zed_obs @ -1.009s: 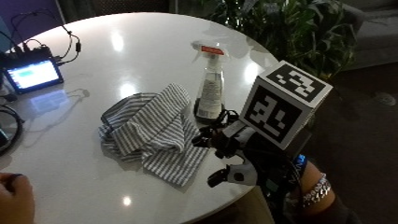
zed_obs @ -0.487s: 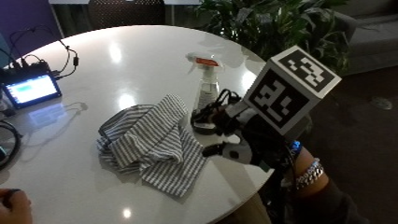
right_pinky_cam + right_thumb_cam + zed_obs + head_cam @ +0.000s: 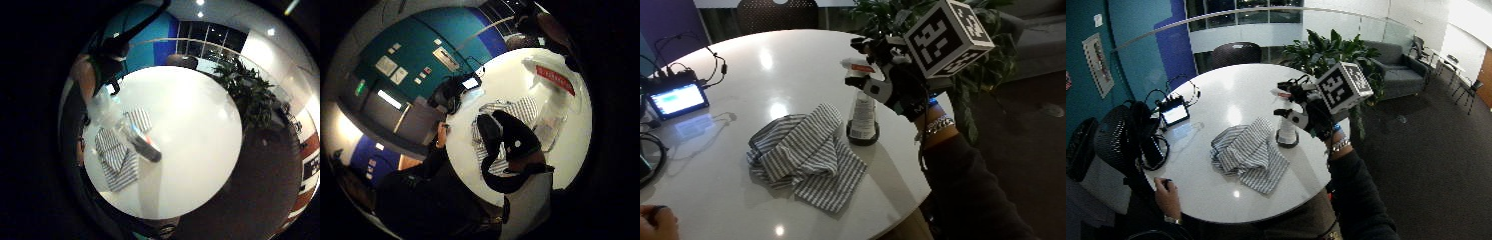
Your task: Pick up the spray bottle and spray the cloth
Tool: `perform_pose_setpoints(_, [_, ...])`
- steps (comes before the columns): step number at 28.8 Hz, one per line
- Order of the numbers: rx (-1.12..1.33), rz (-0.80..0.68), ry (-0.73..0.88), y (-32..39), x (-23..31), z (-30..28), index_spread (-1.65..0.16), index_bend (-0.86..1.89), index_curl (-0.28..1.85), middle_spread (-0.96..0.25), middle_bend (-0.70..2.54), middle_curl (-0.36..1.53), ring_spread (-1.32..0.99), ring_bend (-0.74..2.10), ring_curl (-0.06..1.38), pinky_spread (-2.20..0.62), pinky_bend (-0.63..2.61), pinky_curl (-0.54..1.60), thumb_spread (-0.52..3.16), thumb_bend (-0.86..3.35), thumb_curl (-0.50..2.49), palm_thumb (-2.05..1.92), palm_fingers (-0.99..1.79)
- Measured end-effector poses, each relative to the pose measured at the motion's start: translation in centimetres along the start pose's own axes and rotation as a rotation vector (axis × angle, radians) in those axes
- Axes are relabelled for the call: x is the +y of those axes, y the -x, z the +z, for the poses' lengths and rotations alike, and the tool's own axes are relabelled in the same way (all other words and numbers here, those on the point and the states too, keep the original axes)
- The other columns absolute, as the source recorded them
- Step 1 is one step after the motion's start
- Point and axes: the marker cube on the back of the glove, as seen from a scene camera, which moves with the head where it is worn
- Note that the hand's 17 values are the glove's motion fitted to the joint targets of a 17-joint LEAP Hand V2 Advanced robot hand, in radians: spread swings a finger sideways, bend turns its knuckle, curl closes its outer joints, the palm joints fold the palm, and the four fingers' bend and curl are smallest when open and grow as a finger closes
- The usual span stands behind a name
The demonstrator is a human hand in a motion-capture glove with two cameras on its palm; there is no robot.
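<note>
Fingers of the gloved right hand (image 3: 896,87) curl round the head and neck of the spray bottle (image 3: 861,117) right of centre in the outside view; the bottle stands upright with its dark base on the round white table (image 3: 773,65). Just left of the base lies the striped cloth (image 3: 806,155), crumpled, close to the bottle. A small lit screen (image 3: 676,99) with cables sits at the left edge, and a bare hand (image 3: 654,224) shows at the lower left corner.

Wide outside view: the same hand (image 3: 1307,111) grips the bottle (image 3: 1286,131) at centre, cloth (image 3: 1247,154) beside it lower left. It adds the room: a leafy plant (image 3: 1332,50) and a dark chair (image 3: 1236,52) behind the table (image 3: 1226,85), a grey sofa (image 3: 1395,67) to the right, dark floor.

Little finger side palm view: the bottle (image 3: 131,131), lying across the picture's centre, is close to the palm, the cloth (image 3: 117,155) on the table beyond.

Thumb side palm view: a gloved finger (image 3: 512,140) wraps round in front of the cloth (image 3: 517,111), with the bottle's clear body and red label (image 3: 555,80) beside it.
</note>
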Motion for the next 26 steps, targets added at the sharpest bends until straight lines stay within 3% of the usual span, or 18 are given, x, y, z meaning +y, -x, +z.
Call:
perform_pose_setpoints(5, [-0.109,0.085,-0.011,-2.5,-1.4,2.2,-0.39,0.06,0.26,-0.13,0.26,0.33,-0.15,0.49,0.33,0.1,0.2,0.24,1.09,0.06,0.23,0.61,0.8])
perform_pose_setpoints(15, [-0.519,0.252,-0.19,-4.6,0.3,5.3,-0.33,0.12,0.24,-0.19,0.39,0.39,-0.19,0.58,0.37,-0.07,0.34,0.31,1.05,0.01,0.26,0.65,1.24])
perform_pose_setpoints(22, [-0.745,0.236,-0.146,-5.5,1.1,8.8,-0.32,0.16,0.28,-0.21,0.41,0.41,-0.21,0.59,0.39,-0.14,0.35,0.34,1.0,0.0,0.28,0.7,1.27])
perform_pose_setpoints(26, [-0.732,0.179,-0.249,-5.5,2.0,9.7,-0.31,0.17,0.31,-0.22,0.43,0.42,-0.21,0.58,0.39,-0.17,0.37,0.35,1.01,0.01,0.29,0.76,1.33])
